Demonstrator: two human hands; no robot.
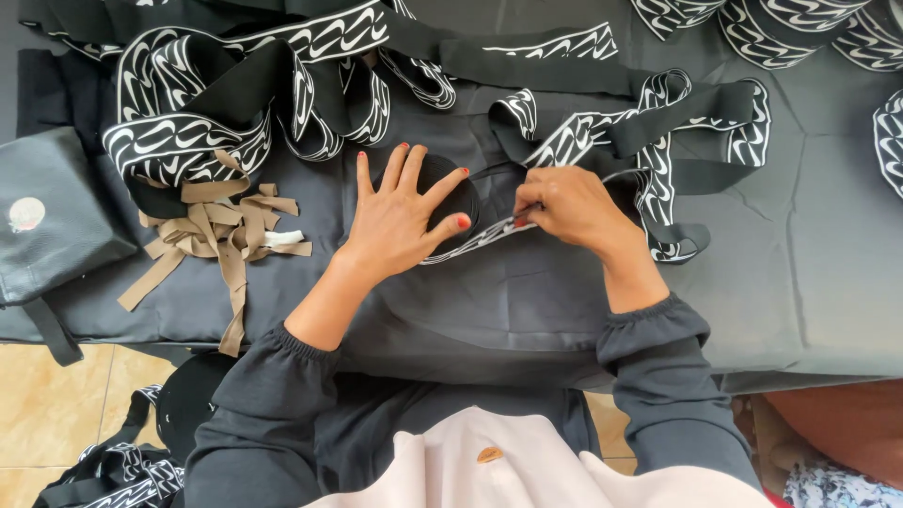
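My left hand (400, 218) lies flat with fingers spread on a coiled roll of black elastic band (450, 190), pressing it down on the dark cloth-covered table (800, 282). My right hand (571, 205) pinches the loose end of the black-and-white patterned band (480, 237) beside the roll. The band runs from my right hand up and right into loose loops (649, 122).
A tangle of patterned band (235, 94) fills the back left. Tan elastic strips (221, 230) lie left of my left hand. A black leather pouch (52, 216) sits at the left edge. More band rolls (781, 28) are at the back right, and more band lies on the floor (122, 470).
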